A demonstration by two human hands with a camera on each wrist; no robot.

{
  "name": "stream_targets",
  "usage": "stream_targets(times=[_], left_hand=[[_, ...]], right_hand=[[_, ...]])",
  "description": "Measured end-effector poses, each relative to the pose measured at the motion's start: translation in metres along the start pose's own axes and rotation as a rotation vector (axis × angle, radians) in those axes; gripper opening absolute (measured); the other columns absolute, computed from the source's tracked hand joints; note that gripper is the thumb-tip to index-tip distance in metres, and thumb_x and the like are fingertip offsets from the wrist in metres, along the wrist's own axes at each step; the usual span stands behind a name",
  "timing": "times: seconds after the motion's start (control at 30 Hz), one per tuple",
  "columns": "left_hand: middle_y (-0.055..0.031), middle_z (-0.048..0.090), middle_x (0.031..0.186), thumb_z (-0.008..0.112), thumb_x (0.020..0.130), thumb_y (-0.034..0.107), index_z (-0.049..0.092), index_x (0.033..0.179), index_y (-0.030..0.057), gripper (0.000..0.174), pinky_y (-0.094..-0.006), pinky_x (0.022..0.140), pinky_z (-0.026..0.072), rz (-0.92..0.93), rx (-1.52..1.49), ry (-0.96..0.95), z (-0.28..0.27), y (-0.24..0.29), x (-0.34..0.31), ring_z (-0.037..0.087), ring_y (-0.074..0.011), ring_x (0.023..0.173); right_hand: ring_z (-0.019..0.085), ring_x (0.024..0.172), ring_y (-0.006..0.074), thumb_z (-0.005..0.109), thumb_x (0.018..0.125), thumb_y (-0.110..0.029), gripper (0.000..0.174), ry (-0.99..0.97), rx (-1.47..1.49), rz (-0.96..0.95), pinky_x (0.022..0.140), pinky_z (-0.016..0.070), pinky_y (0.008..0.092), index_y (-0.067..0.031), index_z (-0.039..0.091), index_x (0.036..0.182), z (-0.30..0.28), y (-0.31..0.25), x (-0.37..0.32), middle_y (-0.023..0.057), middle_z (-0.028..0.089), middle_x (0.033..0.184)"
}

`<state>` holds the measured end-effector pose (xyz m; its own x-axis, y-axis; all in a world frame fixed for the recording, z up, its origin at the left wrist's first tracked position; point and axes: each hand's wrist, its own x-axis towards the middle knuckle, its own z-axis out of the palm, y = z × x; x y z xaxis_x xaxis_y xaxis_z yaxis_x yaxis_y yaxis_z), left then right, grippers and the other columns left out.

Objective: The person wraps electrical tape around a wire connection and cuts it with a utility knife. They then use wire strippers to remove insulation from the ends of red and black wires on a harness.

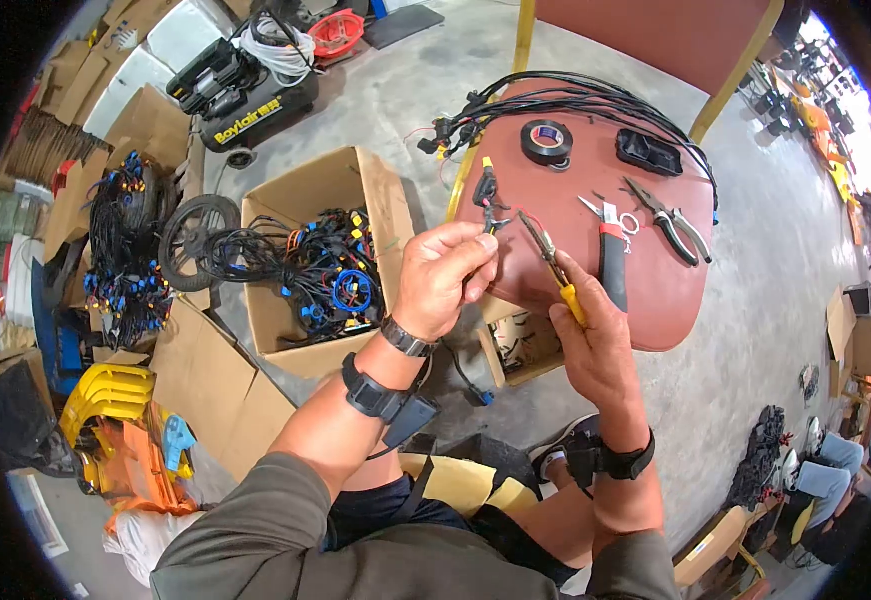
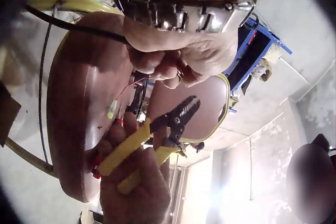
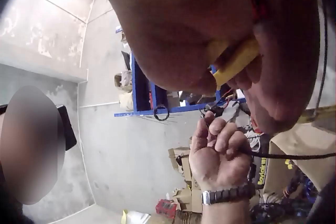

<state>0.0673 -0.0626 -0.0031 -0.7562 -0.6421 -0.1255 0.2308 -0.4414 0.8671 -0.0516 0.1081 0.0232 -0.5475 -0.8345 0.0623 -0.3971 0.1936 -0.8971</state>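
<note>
My left hand [image 1: 443, 280] pinches the end of a black cable [image 2: 79, 28] between thumb and fingers, with thin wires showing at the fingertips. My right hand [image 1: 596, 340] grips yellow-handled wire strippers [image 2: 181, 116], their toothed black jaws pointing up toward the left fingertips. Both hands are above the front of a red-brown chair seat [image 1: 646, 315]. On the seat, just beyond the left hand, lies a small black connector [image 1: 486, 187] with a yellow tip. Beside the strippers rests a tool with a red-and-black handle [image 1: 613, 265].
Farther along the seat are pliers [image 1: 678, 232], a roll of black tape [image 1: 546, 143], a black case [image 1: 649, 152] and a bundle of black cables [image 1: 596, 95]. A cardboard box [image 1: 386, 190] of wiring stands left of the chair, near an air compressor [image 1: 256, 115].
</note>
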Motion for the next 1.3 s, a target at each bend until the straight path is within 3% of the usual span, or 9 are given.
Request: stream_targets(times=[0.1,0.2,0.3,0.5,0.8,1.0,1.1,1.2,1.3], left_hand=[[-0.0048,0.061,0.067,0.062,0.094,0.010,0.068,0.095,-0.0031,0.014,-0.0215,0.046,0.0332,0.001,-0.031,0.001,0.002,0.007,-0.004,0.045,-0.0066,0.050],[-0.0045,0.061,0.068,0.062,0.094,0.010,0.068,0.096,-0.0031,0.015,-0.0213,0.046,0.0330,0.004,-0.044,0.005,0.001,0.008,-0.006,0.045,-0.0065,0.050],[-0.0046,0.061,0.068,0.062,0.094,0.012,0.068,0.099,-0.0003,0.015,-0.0222,0.045,0.0318,-0.015,-0.035,-0.010,-0.001,0.009,-0.008,0.045,-0.0078,0.048],[-0.0036,0.060,0.067,0.062,0.094,0.012,0.068,0.098,0.0005,0.013,-0.0220,0.045,0.0327,0.000,-0.019,0.007,0.001,0.010,-0.009,0.046,-0.0075,0.048],[-0.0040,0.060,0.066,0.063,0.094,0.013,0.066,0.093,0.0019,0.011,-0.0229,0.044,0.0321,-0.009,-0.024,0.000,0.003,0.009,-0.009,0.046,-0.0078,0.047],[-0.0033,0.061,0.067,0.064,0.094,0.014,0.066,0.092,0.0022,0.012,-0.0222,0.044,0.0325,-0.054,-0.011,0.009,0.001,0.007,-0.008,0.048,-0.0072,0.048],[-0.0016,0.062,0.068,0.067,0.094,0.016,0.067,0.096,0.0012,0.015,-0.0205,0.044,0.0344,-0.089,0.236,0.057,0.001,0.012,-0.007,0.050,-0.0055,0.051],[0.0029,0.061,0.068,0.069,0.094,0.016,0.068,0.096,-0.0026,0.019,-0.0201,0.047,0.0374,-0.066,0.296,0.081,0.007,0.013,-0.010,0.050,-0.0030,0.055],[0.0028,0.060,0.069,0.069,0.094,0.016,0.069,0.105,-0.0009,0.020,-0.0189,0.047,0.0356,-0.037,0.445,-0.008,-0.001,0.011,-0.010,0.048,-0.0020,0.055]], right_hand=[[0.058,0.113,0.0370,0.059,0.086,0.004,0.053,0.059,-0.127,-0.191,0.097,0.0471,0.0404,-0.0034,0.052,0.138,0.007,0.007,0.001,0.0213,0.059,0.127],[0.057,0.113,0.0377,0.060,0.085,0.005,0.053,0.105,-0.205,-0.231,0.096,0.0472,0.0422,-0.0037,0.054,0.136,0.012,0.005,0.003,0.0208,0.059,0.127],[0.055,0.121,0.0342,0.060,0.086,0.005,0.053,0.081,-0.281,-0.222,0.102,0.0445,0.0407,-0.0055,0.053,0.138,0.012,0.001,0.005,0.0188,0.057,0.131],[0.058,0.108,0.0362,0.068,0.074,0.004,0.058,0.175,-0.489,-0.333,0.091,0.0493,0.0439,-0.0076,0.060,0.131,0.017,0.003,0.008,0.0163,0.060,0.124],[0.058,0.098,0.0310,0.067,0.076,0.000,0.051,0.254,-0.582,-0.376,0.085,0.0500,0.0415,-0.0106,0.064,0.126,0.015,0.006,0.009,0.0133,0.061,0.109],[0.063,0.089,0.0287,0.067,0.075,0.000,0.048,0.251,-0.524,-0.363,0.072,0.0539,0.0370,-0.0130,0.068,0.121,0.015,0.012,0.008,0.0134,0.061,0.105],[0.065,0.084,0.0273,0.068,0.075,0.000,0.046,0.244,-0.529,-0.356,0.067,0.0547,0.0363,-0.0139,0.069,0.119,0.010,0.011,0.008,0.0115,0.062,0.100],[0.065,0.078,0.0275,0.072,0.074,0.004,0.046,0.198,-0.516,-0.358,0.068,0.0536,0.0350,-0.0079,0.070,0.118,0.001,0.012,0.008,0.0117,0.061,0.093],[0.066,0.077,0.0283,0.075,0.074,0.001,0.043,0.167,-0.502,-0.310,0.068,0.0537,0.0346,-0.0068,0.070,0.116,-0.003,0.007,0.008,0.0112,0.063,0.090]])
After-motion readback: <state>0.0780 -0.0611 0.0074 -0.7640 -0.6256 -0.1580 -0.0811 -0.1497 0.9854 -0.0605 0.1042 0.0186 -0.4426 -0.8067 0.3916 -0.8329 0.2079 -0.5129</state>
